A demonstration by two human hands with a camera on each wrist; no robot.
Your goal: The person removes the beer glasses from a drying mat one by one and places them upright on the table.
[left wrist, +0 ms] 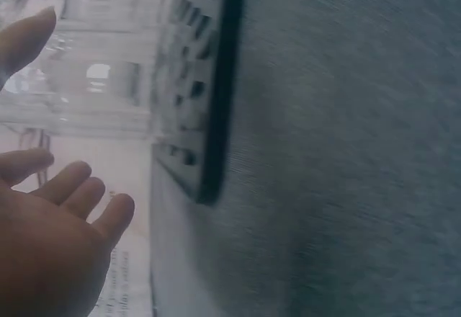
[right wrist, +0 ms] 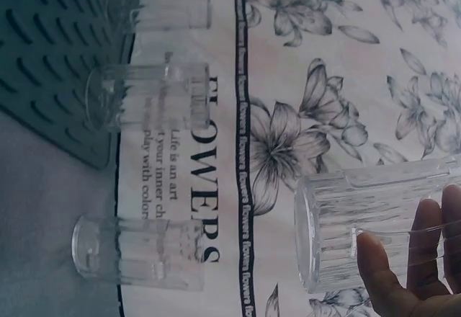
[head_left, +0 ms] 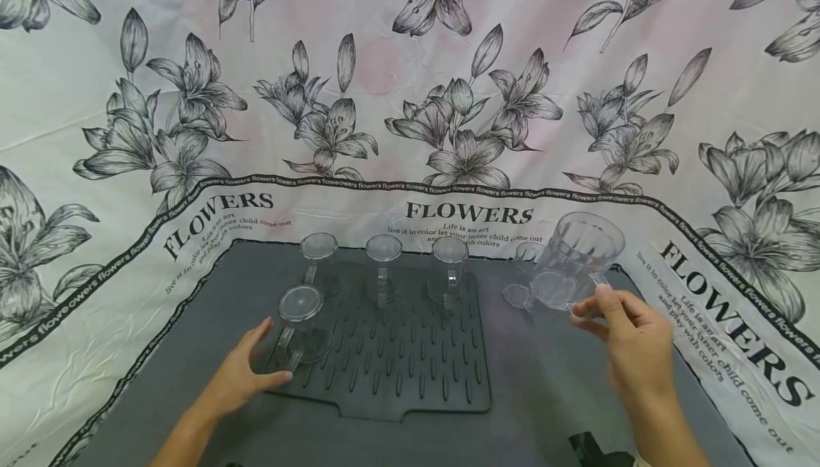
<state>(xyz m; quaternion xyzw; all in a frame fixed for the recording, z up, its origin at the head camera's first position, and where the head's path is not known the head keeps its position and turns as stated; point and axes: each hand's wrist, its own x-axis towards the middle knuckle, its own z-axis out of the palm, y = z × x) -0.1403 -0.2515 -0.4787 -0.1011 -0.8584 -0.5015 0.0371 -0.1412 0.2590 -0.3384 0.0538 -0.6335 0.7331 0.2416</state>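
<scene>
My right hand grips a clear ribbed mug by its handle. The mug is held up over the right of the table, and in the right wrist view my fingers curl at the handle of the clear mug. On the left, my left hand has its thumb and fingers spread beside a clear mug at the front left of the dark ridged mat. The left wrist view shows that hand with fingers apart next to the clear mug wall.
A row of clear mugs stands along the mat's back edge: left mug, middle mug, right mug. Another clear mug stands on the grey table behind the held one. Flower-printed cloth surrounds the back and sides.
</scene>
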